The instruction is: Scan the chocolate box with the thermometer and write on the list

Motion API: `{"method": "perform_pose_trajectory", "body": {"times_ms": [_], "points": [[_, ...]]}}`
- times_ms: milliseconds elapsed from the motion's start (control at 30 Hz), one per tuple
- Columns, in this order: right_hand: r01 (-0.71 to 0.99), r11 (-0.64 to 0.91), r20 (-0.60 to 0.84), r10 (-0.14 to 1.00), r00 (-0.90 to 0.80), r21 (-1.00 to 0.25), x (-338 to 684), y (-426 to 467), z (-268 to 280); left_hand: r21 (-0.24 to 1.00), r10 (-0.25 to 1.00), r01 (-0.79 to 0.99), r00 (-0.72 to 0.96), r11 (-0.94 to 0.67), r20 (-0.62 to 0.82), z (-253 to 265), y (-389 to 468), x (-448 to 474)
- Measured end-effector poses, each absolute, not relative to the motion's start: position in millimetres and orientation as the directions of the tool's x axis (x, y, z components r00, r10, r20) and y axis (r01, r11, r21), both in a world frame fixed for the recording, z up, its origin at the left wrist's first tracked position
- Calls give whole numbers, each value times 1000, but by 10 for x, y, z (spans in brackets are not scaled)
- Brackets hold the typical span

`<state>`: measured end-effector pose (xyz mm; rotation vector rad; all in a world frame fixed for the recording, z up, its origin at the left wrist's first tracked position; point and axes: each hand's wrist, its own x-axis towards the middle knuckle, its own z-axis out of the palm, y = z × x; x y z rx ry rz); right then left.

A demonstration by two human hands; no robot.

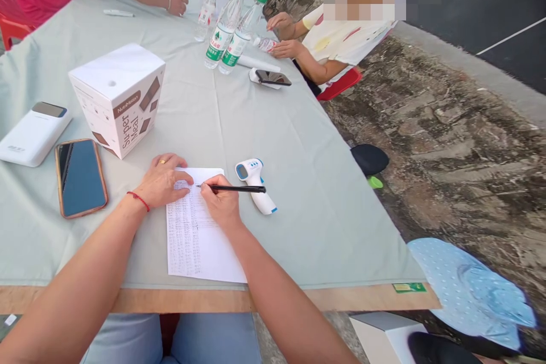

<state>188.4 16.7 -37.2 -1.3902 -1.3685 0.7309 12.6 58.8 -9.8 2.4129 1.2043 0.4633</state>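
I see R hand (222,203) mid-frame clamped round pen (244,188), tip at paper (216,256); L hand (161,183), fingers apart, gripping nothing, on its top-left, prob. to stop slipping.

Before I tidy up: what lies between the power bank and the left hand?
In the head view, a phone lies between the power bank and left hand.
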Motion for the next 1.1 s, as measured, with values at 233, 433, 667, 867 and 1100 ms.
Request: {"method": "perform_pose_trajectory", "body": {"times_ms": [233, 433, 667, 867, 1100], "points": [[343, 158, 235, 952, 194, -926, 1890, 175, -388, 491, 813, 679, 571, -546, 115, -95, 590, 126], [370, 164, 240, 956, 169, -914, 1891, 175, -373, 493, 819, 689, 566, -532, 93, -76, 582, 130], [369, 160, 240, 953, 184, -916, 1890, 173, -368, 495, 817, 683, 567, -537, 103, -87, 584, 131], [362, 160, 236, 956, 177, -918, 1895, 171, -375, 495, 817, 683, 568, -537, 102, -90, 585, 129], [364, 150, 228, 957, 182, -919, 1898, 172, -389, 495, 813, 678, 572, -543, 109, -93, 589, 123]]}}
